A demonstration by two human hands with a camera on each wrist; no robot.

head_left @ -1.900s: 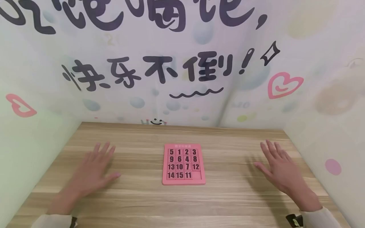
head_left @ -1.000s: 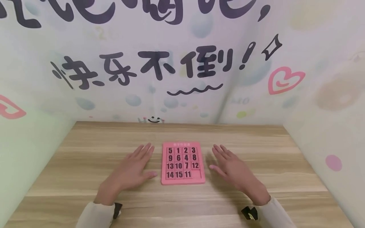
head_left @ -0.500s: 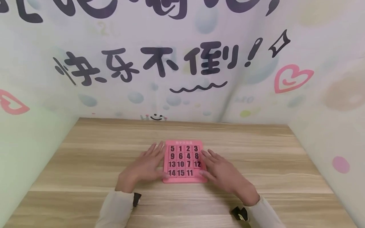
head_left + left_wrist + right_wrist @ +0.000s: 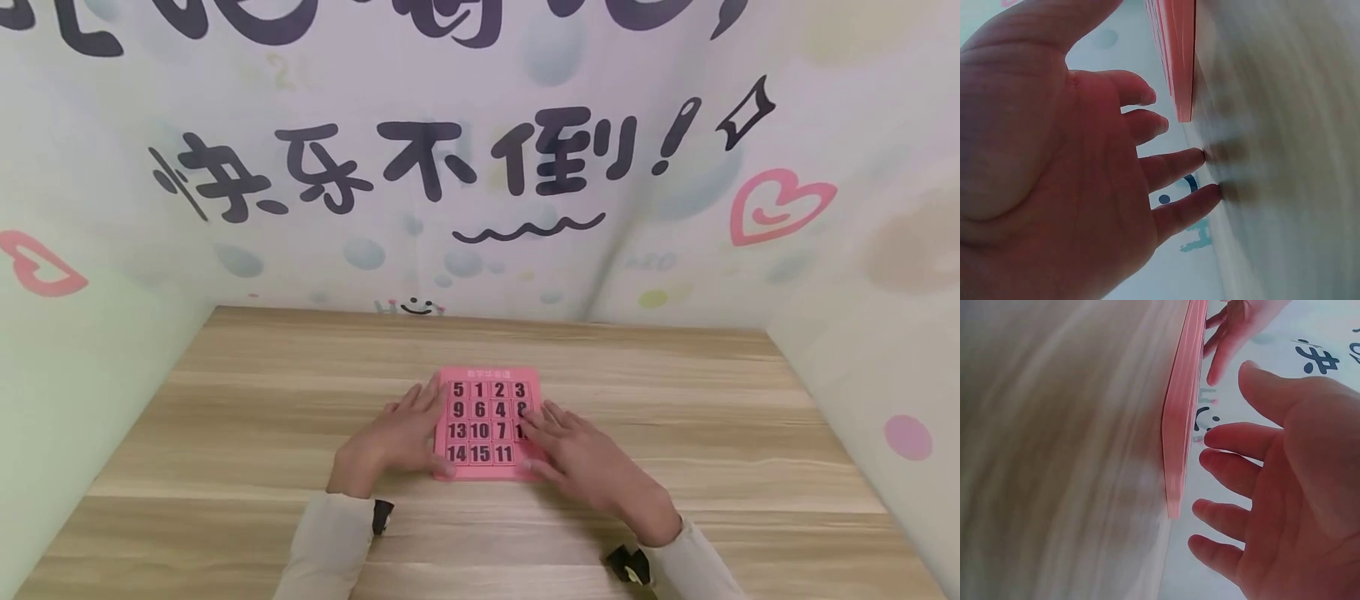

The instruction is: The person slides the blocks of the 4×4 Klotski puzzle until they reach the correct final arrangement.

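- Left hand (image 4: 399, 437), fingers loosely extended, at the number puzzle's (image 4: 489, 423) nine o'clock.
- Right hand (image 4: 579, 454), likewise relaxed, four o'clock: light, even pressure from both sides would suit.

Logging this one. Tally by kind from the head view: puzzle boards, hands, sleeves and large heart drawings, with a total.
Pink puzzle board: 1
Hands, left hand and right hand: 2
Sleeves, left sleeve and right sleeve: 2
Hearts, left heart and right heart: 2
Total: 7
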